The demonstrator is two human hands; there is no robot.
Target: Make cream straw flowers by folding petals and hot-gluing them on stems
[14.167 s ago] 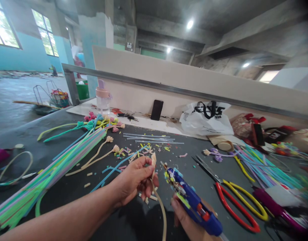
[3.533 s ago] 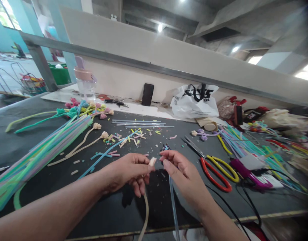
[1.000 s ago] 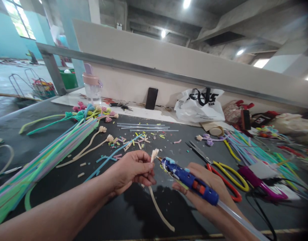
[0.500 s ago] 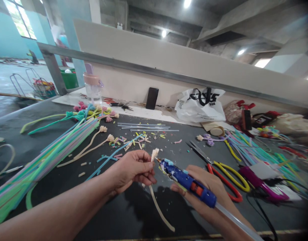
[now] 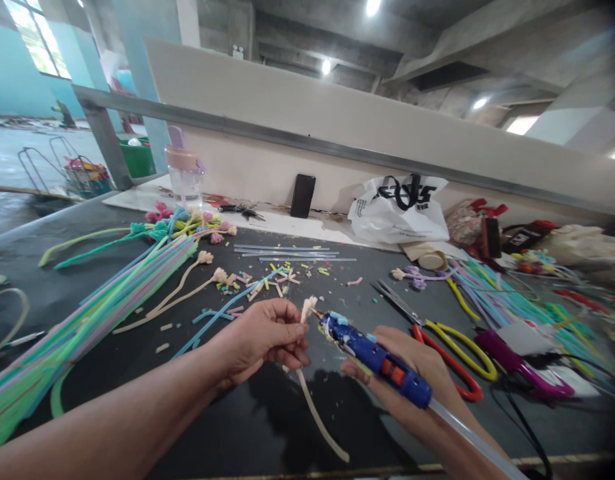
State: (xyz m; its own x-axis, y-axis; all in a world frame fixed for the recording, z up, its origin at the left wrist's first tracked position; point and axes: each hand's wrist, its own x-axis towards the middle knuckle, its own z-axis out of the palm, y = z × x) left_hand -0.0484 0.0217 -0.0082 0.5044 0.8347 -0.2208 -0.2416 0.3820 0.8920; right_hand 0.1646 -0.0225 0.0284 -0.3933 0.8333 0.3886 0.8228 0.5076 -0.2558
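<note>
Between the thumb and fingers of my left hand (image 5: 270, 333) is a cream craft stem (image 5: 317, 419), its fluffy tip poking up above the fingers and its tail curving down to the right. My right hand (image 5: 405, 363) is wrapped round a blue glue gun (image 5: 375, 357) with a long clear glue stick (image 5: 470, 433) in its back end. The gun's nozzle points left, close to the stem's fluffy tip; whether they touch I cannot tell. Finished-looking cream stems with knotted heads (image 5: 192, 293) lie left of my left hand.
Scissors (image 5: 437, 340) with red and yellow handles lie right of my right hand, by a purple glue gun (image 5: 522, 367). Coloured stems (image 5: 112, 307) are bundled at left. Cut bits (image 5: 260, 287) and clear glue sticks (image 5: 292, 252) lie ahead. Farther back are a phone (image 5: 303, 195) and a bag (image 5: 397, 213).
Both hands keep nearly the same place and grip. The glue gun's nozzle has shifted only slightly beside the stem's tip.
</note>
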